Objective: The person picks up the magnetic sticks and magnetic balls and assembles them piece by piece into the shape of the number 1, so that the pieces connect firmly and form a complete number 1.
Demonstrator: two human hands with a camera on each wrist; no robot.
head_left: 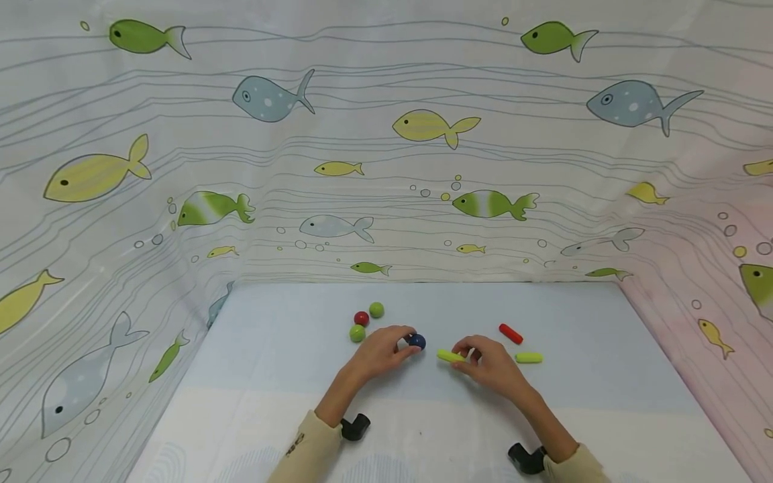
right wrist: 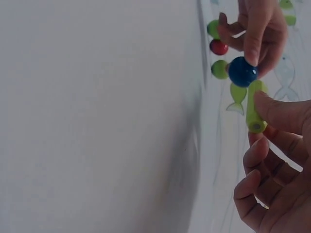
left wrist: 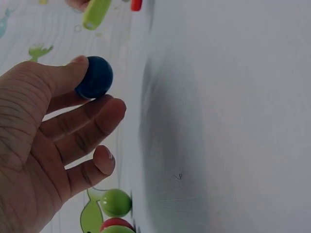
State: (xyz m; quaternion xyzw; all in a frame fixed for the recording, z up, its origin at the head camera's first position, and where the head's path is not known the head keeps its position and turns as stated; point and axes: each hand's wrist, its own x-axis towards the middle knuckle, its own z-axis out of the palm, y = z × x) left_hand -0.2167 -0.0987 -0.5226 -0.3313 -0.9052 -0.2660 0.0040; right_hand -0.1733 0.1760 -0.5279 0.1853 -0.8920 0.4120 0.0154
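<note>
- The left hand [head_left: 382,350] pinches a shiny, dark blue, round ball [head_left: 418,342] with its thumb and a finger, and its other fingers are loosely bent.
- The blue ball is held up a little above the table [head_left: 423,389], near the middle.
- The right hand [head_left: 492,365] pinches a short, lime green stick [head_left: 447,355] with its thumb and fingers.
- That stick is off the table too, and its free end points toward the blue ball.
- To the left of the left hand sit a shiny red ball [head_left: 361,318] and two shiny green balls, one behind [head_left: 377,309] and one in front [head_left: 357,333], all close together.
- To the right of the right hand lie a short red stick [head_left: 510,333] and another lime green stick [head_left: 529,358], near each other.
- White cloth walls [head_left: 374,194] with green, blue and yellow fish stand around the table.
</note>
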